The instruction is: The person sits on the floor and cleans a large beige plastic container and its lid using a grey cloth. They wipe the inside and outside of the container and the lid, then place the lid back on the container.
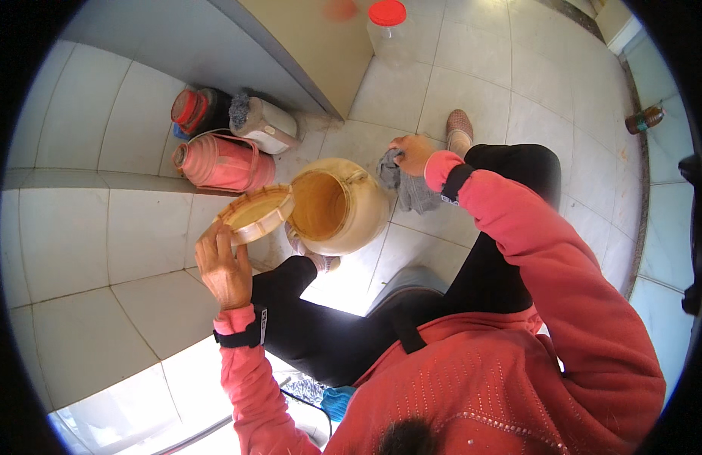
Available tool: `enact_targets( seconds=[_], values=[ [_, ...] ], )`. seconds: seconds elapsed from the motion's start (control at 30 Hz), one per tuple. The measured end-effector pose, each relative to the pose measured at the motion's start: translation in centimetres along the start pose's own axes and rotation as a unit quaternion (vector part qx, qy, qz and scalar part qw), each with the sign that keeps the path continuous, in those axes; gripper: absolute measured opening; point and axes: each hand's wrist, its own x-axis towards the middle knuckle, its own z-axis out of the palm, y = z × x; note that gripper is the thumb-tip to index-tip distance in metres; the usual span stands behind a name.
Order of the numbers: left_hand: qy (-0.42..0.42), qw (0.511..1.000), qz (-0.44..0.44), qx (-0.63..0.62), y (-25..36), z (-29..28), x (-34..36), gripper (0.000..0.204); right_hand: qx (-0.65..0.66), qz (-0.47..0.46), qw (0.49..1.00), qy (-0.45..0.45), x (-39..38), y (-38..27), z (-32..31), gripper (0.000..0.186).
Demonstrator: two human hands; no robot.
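Observation:
A round cream-coloured jar (375, 205) with a wide mouth stands on the floor between my legs; its inside looks yellowish brown. Left of its mouth, my left hand (224, 265) grips the rim of a ribbed cream lid (261, 220), which is tilted with its hollow underside showing. The lid's edge is close to the jar's mouth; whether they touch I cannot tell. On the jar's right, my right hand (413, 154) has its fingers closed on a crumpled grey cloth (413, 189), which hangs down beside the jar.
Against the left wall stand a pink thermos flask (228, 163), a dark jar with a red lid (190, 108) and a whitish container (264, 127) with a grey scrubber on it. A clear jar with a red lid (387, 14) stands farther off. A brown bottle (645, 119) is at the right wall.

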Motion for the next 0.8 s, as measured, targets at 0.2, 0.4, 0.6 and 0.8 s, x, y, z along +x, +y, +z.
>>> enact_targets(
  seconds=[0.2, 0.4, 0.6, 0.8],
  values=[
    [0.069, 0.997, -0.018, -0.010, -1.8, 1.4, 1.0, 0.037, 0.095, -0.045, 0.992, 0.066, -1.3, -2.0, -2.4, 0.025],
    [0.145, 0.989, -0.017, 0.006, -3.4, 3.3, 3.1, 0.045, 0.237, -0.052, 0.966, 0.085, -1.9, -5.5, -7.5, 0.025],
    [0.154, 0.987, -0.024, -0.032, -2.9, 5.9, 4.4, 0.048, 0.243, -0.029, 0.969, 0.021, -0.3, -8.9, -10.0, 0.025],
    [0.173, 0.981, -0.003, -0.093, -1.4, 9.7, 6.5, 0.043, 0.341, 0.039, 0.939, -0.022, 2.2, -9.1, -8.4, 0.026]
  ],
)
